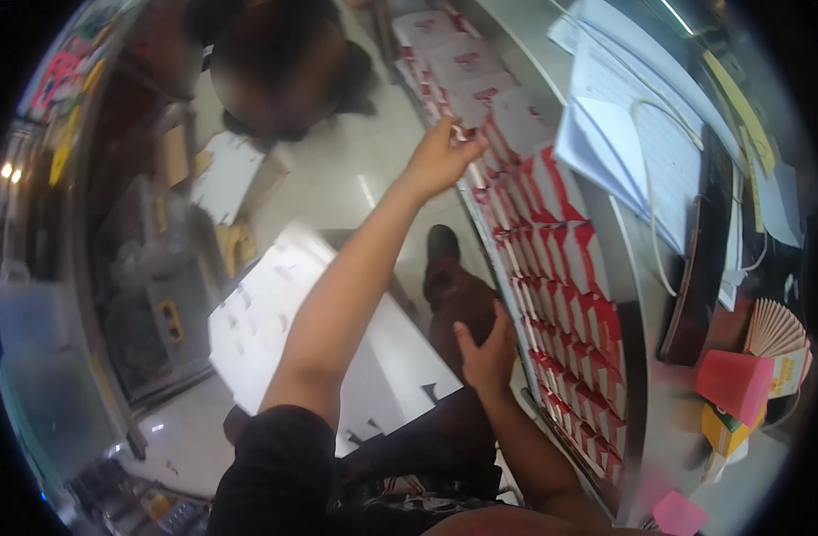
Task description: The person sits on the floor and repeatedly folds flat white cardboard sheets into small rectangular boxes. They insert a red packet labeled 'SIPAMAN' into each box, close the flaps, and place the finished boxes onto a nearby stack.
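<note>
My left hand [440, 159] reaches far forward and pinches the edge of a red-and-white box [503, 121] in a long row of such boxes [561, 295] lined along the counter edge. My right hand [487, 348] rests lower down, fingers spread loosely against my knee in dark trousers, close to the front of the box row and holding nothing. My left forearm stretches diagonally across the middle of the view from a black sleeve.
Another person [279, 67] crouches on the floor ahead. Large white flat sheets [275, 313] lie on the floor to the left, and cardboard boxes [221, 174] lie further ahead. The counter [641, 268] carries papers, a cable, a pink notepad [735, 384] and a fanned stack of cards [775, 330].
</note>
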Tool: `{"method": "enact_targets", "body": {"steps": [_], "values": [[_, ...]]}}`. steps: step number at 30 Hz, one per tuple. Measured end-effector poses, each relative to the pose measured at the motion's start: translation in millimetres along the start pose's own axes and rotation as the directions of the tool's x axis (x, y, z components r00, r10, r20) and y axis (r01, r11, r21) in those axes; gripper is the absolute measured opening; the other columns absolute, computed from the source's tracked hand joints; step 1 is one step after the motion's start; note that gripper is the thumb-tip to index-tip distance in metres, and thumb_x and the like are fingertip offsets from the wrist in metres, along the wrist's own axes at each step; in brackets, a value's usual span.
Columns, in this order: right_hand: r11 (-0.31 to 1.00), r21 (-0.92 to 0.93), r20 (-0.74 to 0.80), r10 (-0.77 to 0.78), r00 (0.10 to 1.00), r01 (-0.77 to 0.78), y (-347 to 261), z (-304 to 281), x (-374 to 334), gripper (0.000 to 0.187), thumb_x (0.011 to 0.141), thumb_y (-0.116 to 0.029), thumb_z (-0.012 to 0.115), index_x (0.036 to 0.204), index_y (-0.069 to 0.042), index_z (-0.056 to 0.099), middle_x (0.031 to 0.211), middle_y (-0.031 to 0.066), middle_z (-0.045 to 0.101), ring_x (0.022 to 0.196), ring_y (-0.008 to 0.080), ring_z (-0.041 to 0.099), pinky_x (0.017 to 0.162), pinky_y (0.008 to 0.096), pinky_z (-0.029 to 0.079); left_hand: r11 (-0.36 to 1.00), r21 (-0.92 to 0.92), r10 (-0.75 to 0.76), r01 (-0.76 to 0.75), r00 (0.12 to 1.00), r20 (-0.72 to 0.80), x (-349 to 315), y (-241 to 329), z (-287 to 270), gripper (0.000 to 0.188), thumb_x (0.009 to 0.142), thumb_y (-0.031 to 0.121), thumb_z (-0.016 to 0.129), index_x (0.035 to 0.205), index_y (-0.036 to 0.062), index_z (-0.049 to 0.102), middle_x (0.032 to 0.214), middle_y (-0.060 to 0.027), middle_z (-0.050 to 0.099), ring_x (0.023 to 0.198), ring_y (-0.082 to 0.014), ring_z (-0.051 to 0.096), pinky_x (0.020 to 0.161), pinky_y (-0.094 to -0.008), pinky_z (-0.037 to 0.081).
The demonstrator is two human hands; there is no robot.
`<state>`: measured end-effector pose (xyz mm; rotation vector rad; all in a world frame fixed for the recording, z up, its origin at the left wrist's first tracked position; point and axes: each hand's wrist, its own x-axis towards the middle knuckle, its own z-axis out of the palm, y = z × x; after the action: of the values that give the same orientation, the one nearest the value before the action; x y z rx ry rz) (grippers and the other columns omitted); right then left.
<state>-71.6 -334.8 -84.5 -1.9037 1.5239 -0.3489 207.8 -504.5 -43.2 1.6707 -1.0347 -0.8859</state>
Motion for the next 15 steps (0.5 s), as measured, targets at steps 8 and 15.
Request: {"method": "enact_targets", "body": {"steps": [8,15], "values": [[0.998,0.019,-0.039,-0.062,0.997,0.062,1.1,13.4,-6.0,0.076,0.092,-0.040,0.078,0.144,0.006,0.047,0.141,0.0291,0.054,0.133,0.0461,0.051,0.113,0.0516,0.042,0.965,0.068,-0.140,0.255,0.715,-0.685,-372.3,-39.8,-123.5,0.042,0.097,0.008,0.068,0.137,0.0003,0.059,0.138,-0.0159,0.061,0.129,-0.0279,0.060,0.103,-0.0389,0.052],[0.973,0.226,0.232,-0.098,0.968,0.045,-46.1,-0.3,47.7,0.055,0.096,-0.041,0.073,0.122,0.007,0.063,0.115,0.0269,0.070,0.111,0.0321,0.070,0.099,0.0424,0.053,0.776,0.010,-0.367,0.630,0.465,-0.806,-541.4,-95.9,-127.9,0.073,0.089,0.013,0.072,0.152,-0.0069,0.041,0.149,-0.0309,0.049,0.139,-0.0447,0.049,0.116,-0.0485,0.039]]}}
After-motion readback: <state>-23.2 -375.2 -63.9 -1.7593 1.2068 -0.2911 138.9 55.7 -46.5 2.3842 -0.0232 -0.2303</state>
